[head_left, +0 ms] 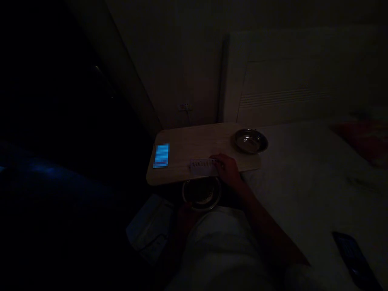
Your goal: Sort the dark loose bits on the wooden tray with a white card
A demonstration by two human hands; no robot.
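The room is very dark. My right hand (228, 169) is closed on the right end of a white rectangular object (200, 169) with a row of dark marks, at the front edge of a small wooden table (188, 139). Its exact kind does not show. Just below that edge, my left hand (185, 214) grips the near left rim of a round metal bowl (201, 207). The bowl's inside is dark. Another metal bowl (251, 141) sits at the table's right end.
A lit phone (161, 155) lies at the table's left. To the right is a bed with a pale sheet (291, 178), a dark phone-like device (353, 254) and a red cloth (363, 135). Behind the table, a wall socket (184, 107) has a plug and cord.
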